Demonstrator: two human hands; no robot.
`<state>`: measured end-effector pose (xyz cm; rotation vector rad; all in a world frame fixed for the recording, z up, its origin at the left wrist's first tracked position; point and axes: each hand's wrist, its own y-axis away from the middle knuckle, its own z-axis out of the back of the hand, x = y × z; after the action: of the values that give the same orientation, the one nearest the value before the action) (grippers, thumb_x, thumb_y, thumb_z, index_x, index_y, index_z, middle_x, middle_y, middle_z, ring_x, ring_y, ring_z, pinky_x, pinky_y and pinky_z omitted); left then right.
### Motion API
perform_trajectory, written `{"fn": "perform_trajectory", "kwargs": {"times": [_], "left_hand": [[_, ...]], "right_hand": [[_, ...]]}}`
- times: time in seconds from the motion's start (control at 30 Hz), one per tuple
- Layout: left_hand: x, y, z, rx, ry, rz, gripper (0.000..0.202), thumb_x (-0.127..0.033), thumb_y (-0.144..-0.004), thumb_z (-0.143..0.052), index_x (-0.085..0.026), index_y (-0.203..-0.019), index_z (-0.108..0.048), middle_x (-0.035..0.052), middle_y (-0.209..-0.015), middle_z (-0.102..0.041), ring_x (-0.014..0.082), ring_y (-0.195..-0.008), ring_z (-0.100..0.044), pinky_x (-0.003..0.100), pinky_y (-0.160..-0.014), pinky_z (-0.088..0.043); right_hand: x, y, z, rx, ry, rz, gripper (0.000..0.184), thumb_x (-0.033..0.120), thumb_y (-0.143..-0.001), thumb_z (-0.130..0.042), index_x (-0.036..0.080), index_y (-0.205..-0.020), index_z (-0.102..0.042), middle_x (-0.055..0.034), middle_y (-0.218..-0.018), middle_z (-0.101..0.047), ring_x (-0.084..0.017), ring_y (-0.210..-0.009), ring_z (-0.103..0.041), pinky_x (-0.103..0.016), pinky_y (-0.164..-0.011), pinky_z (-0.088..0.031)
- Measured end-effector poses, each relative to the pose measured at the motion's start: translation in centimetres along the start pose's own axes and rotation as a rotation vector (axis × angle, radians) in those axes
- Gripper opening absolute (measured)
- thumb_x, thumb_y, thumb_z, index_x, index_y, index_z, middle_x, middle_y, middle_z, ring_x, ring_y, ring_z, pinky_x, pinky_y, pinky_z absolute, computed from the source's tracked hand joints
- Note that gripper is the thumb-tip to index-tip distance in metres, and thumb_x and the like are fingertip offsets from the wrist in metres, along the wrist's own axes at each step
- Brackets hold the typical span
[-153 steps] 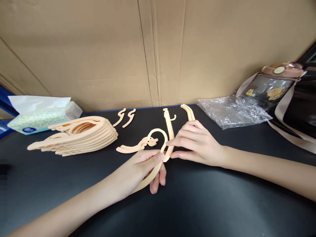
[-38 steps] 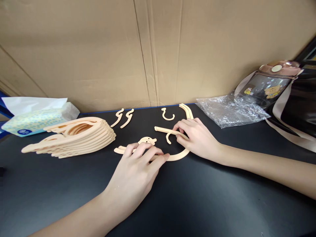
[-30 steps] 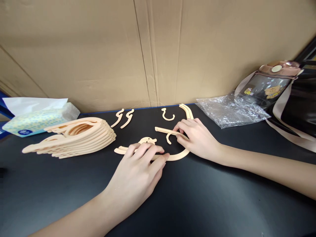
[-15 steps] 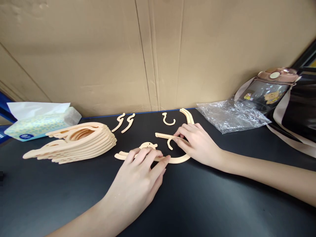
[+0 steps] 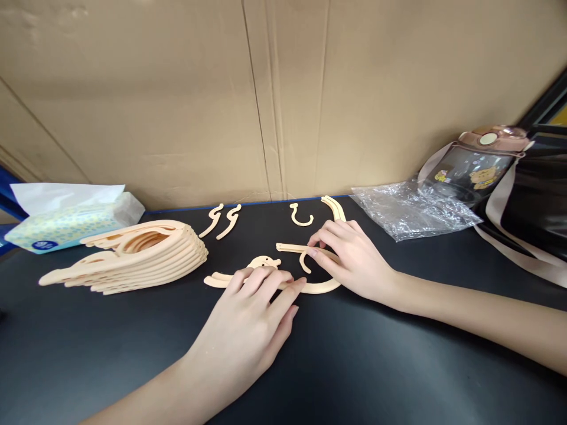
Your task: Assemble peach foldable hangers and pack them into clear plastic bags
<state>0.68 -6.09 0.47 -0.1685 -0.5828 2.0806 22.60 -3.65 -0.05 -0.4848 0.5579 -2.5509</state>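
Observation:
Pale orange plastic hanger pieces lie on the black table. My left hand point(image 5: 248, 319) holds down a curved hanger body point(image 5: 319, 287), its fingers bent over it and its thumb alongside; the rounded centre piece point(image 5: 263, 261) shows behind the knuckles. Thumb and fingertips of my right hand point(image 5: 354, 260) pinch a small hook point(image 5: 305, 262) beside a slotted straight hanger arm point(image 5: 290, 248). How these parts join is hidden under that hand. Another hanger arm point(image 5: 333, 208) sticks up behind it, and a loose hook point(image 5: 302, 222) lies farther back.
Several nested hangers point(image 5: 177, 260) are stacked at left, before a tissue pack point(image 5: 80, 218). Two small curved arms point(image 5: 211, 221) lie at the back. Crumpled clear plastic point(image 5: 407, 209) and a strapped water bottle point(image 5: 478, 165) are at right. Cardboard point(image 5: 177, 106) walls the back.
The whole view has shifted slightly. My right hand's fingertips have moved a little against the small hook; my left hand keeps its hold on the hanger body.

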Motion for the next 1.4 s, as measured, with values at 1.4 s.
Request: {"fn": "perform_trajectory", "kwargs": {"times": [1.4], "left_hand": [[5.6,1.5,1.6,0.14,0.007,0.035,0.032,-0.026,-0.098,-0.042,-0.015,-0.125,-0.057,0.0083,-0.122,-0.062,0.0236,-0.112,-0.055,0.037,-0.094,-0.043]], "right_hand": [[0.3,0.6,0.0,-0.067,0.072,0.541,0.028,0.038,-0.094,-0.054,0.015,-0.082,-0.064,-0.0028,-0.073,-0.062,-0.013,-0.063,-0.049,-0.026,-0.06,-0.036]]}}
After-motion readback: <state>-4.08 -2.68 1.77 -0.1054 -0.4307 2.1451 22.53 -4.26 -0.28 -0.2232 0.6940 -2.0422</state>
